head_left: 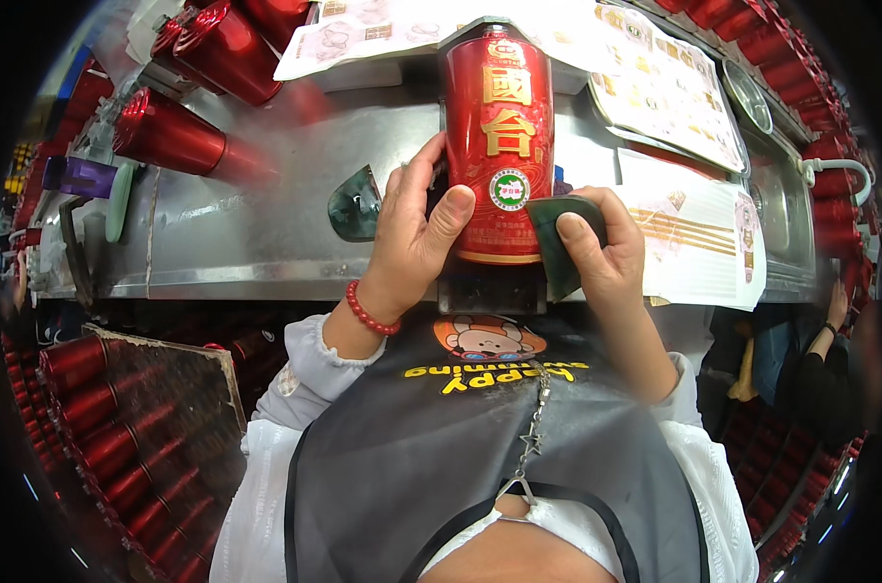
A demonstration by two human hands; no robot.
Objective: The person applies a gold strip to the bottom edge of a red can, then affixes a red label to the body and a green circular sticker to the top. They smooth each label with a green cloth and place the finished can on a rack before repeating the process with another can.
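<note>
A tall red cylindrical canister (497, 117) with gold characters and a small round sticker lies on a steel worktable (266, 223), its base toward me. My left hand (412, 233) grips its lower left side, thumb across the front near the sticker; a red bead bracelet (368, 313) circles that wrist. My right hand (601, 248) holds a dark green flat scraper (556, 238) pressed against the canister's lower right side, next to the sticker.
More red canisters (184, 131) lie at the table's back left and along the right edge (830, 175). Sheets of printed labels (664, 87) cover the back right. A second green scraper (354, 204) rests left of my hand. Crates of red canisters (120, 437) stand lower left. Another person (830, 360) is at right.
</note>
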